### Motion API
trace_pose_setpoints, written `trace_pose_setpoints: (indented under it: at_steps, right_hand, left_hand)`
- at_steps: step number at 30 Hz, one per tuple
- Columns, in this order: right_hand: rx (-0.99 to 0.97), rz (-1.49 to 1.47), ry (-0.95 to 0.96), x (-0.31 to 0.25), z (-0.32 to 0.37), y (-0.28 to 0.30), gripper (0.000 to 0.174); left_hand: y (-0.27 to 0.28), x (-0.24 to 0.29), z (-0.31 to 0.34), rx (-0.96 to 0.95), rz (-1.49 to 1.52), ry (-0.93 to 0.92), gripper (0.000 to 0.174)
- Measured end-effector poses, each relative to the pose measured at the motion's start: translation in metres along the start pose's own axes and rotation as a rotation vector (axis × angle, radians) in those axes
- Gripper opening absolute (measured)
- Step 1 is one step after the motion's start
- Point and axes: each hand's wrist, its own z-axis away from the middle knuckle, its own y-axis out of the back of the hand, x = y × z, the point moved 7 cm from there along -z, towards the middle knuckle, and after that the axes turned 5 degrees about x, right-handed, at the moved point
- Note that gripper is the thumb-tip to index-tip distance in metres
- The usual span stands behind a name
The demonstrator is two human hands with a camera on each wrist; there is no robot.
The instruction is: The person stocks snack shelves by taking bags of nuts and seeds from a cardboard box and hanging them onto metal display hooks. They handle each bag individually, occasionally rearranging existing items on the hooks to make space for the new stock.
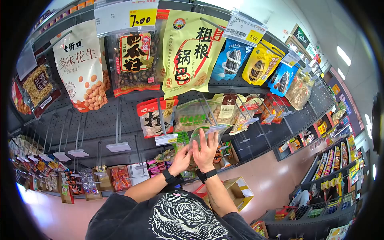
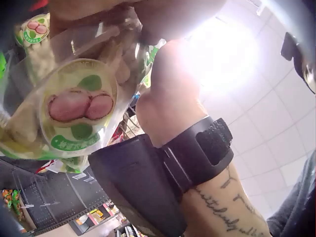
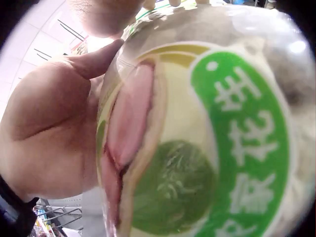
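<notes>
Both hands are raised close together at the lower row of hooks. They hold a clear bag of peanuts by its upper part. Its round label shows pink peanuts, green leaves and a green band with white characters. My left hand grips the bag from the left side. My right hand has its fingers pointing up along the bag, thumb side against the left hand. In the head view the hands cover most of the bag, and its top lies right at a price-tag hook.
Above hang a yellow-green rice-crust bag, a black melon-seed bag and a white peanut bag. More snack bags hang behind the hands. Metal hooks stick out at left. A cardboard box stands below right.
</notes>
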Motion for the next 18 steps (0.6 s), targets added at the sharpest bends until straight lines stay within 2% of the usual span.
trace_pose_setpoints:
  at_steps: [6,9,11,13,15,17,18]
  right_hand:
    - [0.025,-0.012,0.016,-0.002,-0.014,0.003,0.046]
    - [0.121,-0.149,-0.067,0.013,-0.014,-0.003,0.047]
    - [0.036,-0.093,0.026,0.014,-0.019,-0.012,0.048]
    - [-0.016,-0.067,-0.004,0.010,-0.038,-0.019,0.050]
    - [-0.057,-0.025,0.047,0.006,-0.056,-0.033,0.053]
    - [-0.098,0.037,0.030,0.011,-0.068,-0.050,0.058]
    - [-0.119,0.048,0.019,0.014,-0.070,-0.056,0.060]
  left_hand:
    - [0.001,0.004,-0.008,-0.047,0.009,0.007,0.033]
    - [0.005,-0.004,-0.012,-0.045,-0.092,0.029,0.034]
    - [0.010,-0.007,-0.018,-0.007,-0.112,0.018,0.035]
    - [0.018,-0.031,-0.039,0.094,-0.080,-0.005,0.035]
    - [0.021,-0.005,-0.058,0.119,0.048,-0.008,0.034]
    - [0.033,-0.015,-0.085,0.133,-0.196,-0.130,0.035]
    - [0.028,0.024,-0.074,0.121,-0.271,0.128,0.040]
